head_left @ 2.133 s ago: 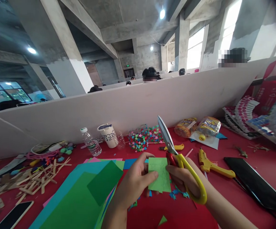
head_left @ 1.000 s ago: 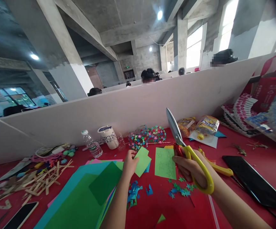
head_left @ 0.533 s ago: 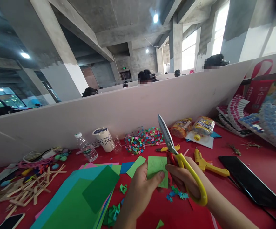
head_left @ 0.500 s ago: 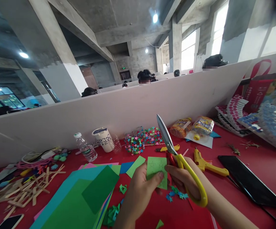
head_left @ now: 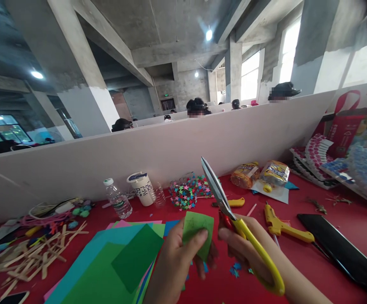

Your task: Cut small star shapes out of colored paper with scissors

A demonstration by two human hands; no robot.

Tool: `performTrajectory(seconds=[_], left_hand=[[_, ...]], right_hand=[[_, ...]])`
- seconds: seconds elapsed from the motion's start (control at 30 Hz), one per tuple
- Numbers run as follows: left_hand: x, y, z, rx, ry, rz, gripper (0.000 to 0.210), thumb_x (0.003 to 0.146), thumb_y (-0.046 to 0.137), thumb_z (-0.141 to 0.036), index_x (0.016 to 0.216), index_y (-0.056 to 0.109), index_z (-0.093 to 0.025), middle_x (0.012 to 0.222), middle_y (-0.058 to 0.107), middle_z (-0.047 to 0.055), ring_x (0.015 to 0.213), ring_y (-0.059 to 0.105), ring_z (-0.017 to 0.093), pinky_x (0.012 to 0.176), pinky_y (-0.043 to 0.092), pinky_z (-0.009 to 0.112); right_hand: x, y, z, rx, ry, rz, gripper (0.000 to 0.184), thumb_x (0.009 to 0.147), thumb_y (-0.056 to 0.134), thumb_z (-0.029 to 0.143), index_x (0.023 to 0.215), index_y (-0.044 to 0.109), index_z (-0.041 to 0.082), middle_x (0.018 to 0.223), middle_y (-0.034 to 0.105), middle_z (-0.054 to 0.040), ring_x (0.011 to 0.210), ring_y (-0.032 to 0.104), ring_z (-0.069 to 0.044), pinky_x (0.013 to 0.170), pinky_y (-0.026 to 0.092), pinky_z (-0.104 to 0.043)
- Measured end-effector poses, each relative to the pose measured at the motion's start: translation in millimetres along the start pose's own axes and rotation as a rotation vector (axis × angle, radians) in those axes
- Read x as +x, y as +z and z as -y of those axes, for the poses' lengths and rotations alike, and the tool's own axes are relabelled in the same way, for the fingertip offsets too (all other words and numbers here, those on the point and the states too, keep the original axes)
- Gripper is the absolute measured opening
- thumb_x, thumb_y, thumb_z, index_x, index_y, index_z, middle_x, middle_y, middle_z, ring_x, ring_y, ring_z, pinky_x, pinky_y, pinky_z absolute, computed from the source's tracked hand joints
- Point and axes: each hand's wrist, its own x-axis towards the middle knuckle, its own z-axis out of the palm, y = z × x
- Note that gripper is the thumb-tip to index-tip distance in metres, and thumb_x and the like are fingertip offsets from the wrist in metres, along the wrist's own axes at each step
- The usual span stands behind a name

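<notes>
Pinched between the thumb and fingers of my left hand (head_left: pixel 183 249) is a small light green piece of paper (head_left: pixel 199 221) with faint drawn lines. My right hand (head_left: pixel 249 245) grips a pair of scissors (head_left: pixel 216 190) with yellow and red handles; the blades look closed and point up, away from the paper. Below my right hand, small blue paper stars (head_left: pixel 235 269) lie on the red table (head_left: pixel 221 291). Left of my left hand spreads a stack of coloured paper sheets (head_left: pixel 91 261), with a dark green piece (head_left: pixel 137 255) on top.
Behind my hands stand a water bottle (head_left: pixel 118 198), a white cup (head_left: pixel 141 190) and a star-covered bottle (head_left: pixel 183 194). A utility knife (head_left: pixel 234 202), yellow glue gun (head_left: pixel 286 228) and black tablet-like object (head_left: pixel 338 245) lie to the right. Wooden sticks (head_left: pixel 47 253) are heaped left. A white partition (head_left: pixel 170 147) runs behind.
The right hand with the scissors has drawn away from the paper, leaving a gap. The left hand has tilted the paper and shifted slightly left. The camera view has moved a little.
</notes>
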Motion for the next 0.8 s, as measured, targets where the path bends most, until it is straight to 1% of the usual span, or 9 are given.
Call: performTrajectory(seconds=[0.07, 0.13, 0.2, 0.3, 0.4, 0.5, 0.63, 0.73, 0.8], left_hand=[[0, -3.5, -1, -0.014, 0.047, -0.091, 0.018, 0.085, 0.066, -0.035, 0.085, 0.062, -0.017, 0.061, 0.067, 0.002, 0.049, 0.063, 0.014, 0.038, 0.042, 0.019], [0, -8.5, -2, -0.045, 0.078, -0.183, 0.020, 0.083, 0.069, -0.036, 0.084, 0.061, -0.018, 0.065, 0.069, 0.002, 0.048, 0.064, 0.015, 0.036, 0.041, 0.018], [-1, -14.3, -3, -0.062, 0.104, -0.255, 0.021, 0.081, 0.071, -0.036, 0.082, 0.061, -0.018, 0.065, 0.069, 0.002, 0.047, 0.064, 0.014, 0.034, 0.040, 0.018], [-5, -22.7, -8, -0.052, 0.129, -0.316, 0.021, 0.081, 0.071, -0.036, 0.079, 0.061, -0.017, 0.061, 0.068, 0.002, 0.046, 0.062, 0.013, 0.033, 0.038, 0.016], [-11, -29.6, -12, -0.015, 0.116, -0.308, 0.019, 0.082, 0.070, -0.035, 0.079, 0.063, -0.017, 0.056, 0.066, 0.001, 0.041, 0.059, 0.011, 0.032, 0.036, 0.015], [-17, -35.8, -14, 0.034, 0.100, -0.261, 0.018, 0.081, 0.072, -0.034, 0.080, 0.065, -0.017, 0.058, 0.067, 0.002, 0.044, 0.064, 0.014, 0.031, 0.034, 0.015], [-20, -43.0, -16, 0.050, 0.083, -0.179, 0.015, 0.079, 0.073, -0.032, 0.082, 0.069, -0.018, 0.065, 0.069, 0.002, 0.049, 0.069, 0.016, 0.030, 0.032, 0.015], [-20, -45.9, -17, 0.069, 0.067, -0.187, 0.015, 0.078, 0.074, -0.031, 0.077, 0.068, -0.018, 0.060, 0.068, 0.001, 0.047, 0.067, 0.015, 0.030, 0.029, 0.015], [-20, -46.3, -18, 0.086, 0.057, -0.193, 0.015, 0.077, 0.074, -0.031, 0.076, 0.067, -0.018, 0.057, 0.067, 0.001, 0.046, 0.067, 0.015, 0.030, 0.028, 0.015]], right_hand=[[-4, -5, -6, -0.026, -0.035, 0.025, 0.054, 0.069, 0.064, 0.075, 0.065, 0.054, 0.023, 0.060, 0.054, 0.0009, 0.047, 0.044, -0.014, 0.041, 0.040, -0.023], [-8, -11, -12, -0.131, -0.106, 0.080, 0.061, 0.070, 0.062, 0.082, 0.073, 0.060, 0.021, 0.071, 0.058, -0.0027, 0.062, 0.052, -0.019, 0.052, 0.045, -0.024], [-11, -15, -15, -0.222, -0.118, 0.126, 0.062, 0.070, 0.062, 0.083, 0.079, 0.064, 0.021, 0.074, 0.062, -0.0045, 0.068, 0.056, -0.022, 0.056, 0.048, -0.025], [-16, -14, -17, -0.310, -0.121, 0.160, 0.063, 0.073, 0.058, 0.084, 0.079, 0.067, 0.022, 0.075, 0.066, -0.0064, 0.069, 0.059, -0.024, 0.057, 0.050, -0.025], [-18, -8, -19, -0.335, -0.120, 0.204, 0.065, 0.076, 0.052, 0.085, 0.077, 0.068, 0.022, 0.075, 0.068, -0.0066, 0.068, 0.060, -0.024, 0.058, 0.051, -0.025], [-21, -4, -22, -0.350, -0.103, 0.242, 0.064, 0.076, 0.052, 0.086, 0.076, 0.067, 0.023, 0.070, 0.065, -0.0055, 0.068, 0.060, -0.025, 0.056, 0.050, -0.026], [-26, -2, -26, -0.323, -0.056, 0.206, 0.066, 0.073, 0.052, 0.088, 0.074, 0.066, 0.024, 0.073, 0.066, -0.0058, 0.071, 0.060, -0.025, 0.061, 0.050, -0.028], [-30, 1, -32, -0.305, -0.036, 0.182, 0.073, 0.070, 0.047, 0.093, 0.076, 0.066, 0.023, 0.078, 0.066, -0.0061, 0.074, 0.059, -0.026, 0.065, 0.050, -0.029], [-33, 4, -36, -0.308, -0.019, 0.180, 0.075, 0.072, 0.042, 0.093, 0.081, 0.067, 0.023, 0.079, 0.065, -0.0056, 0.076, 0.058, -0.025, 0.066, 0.048, -0.030]])
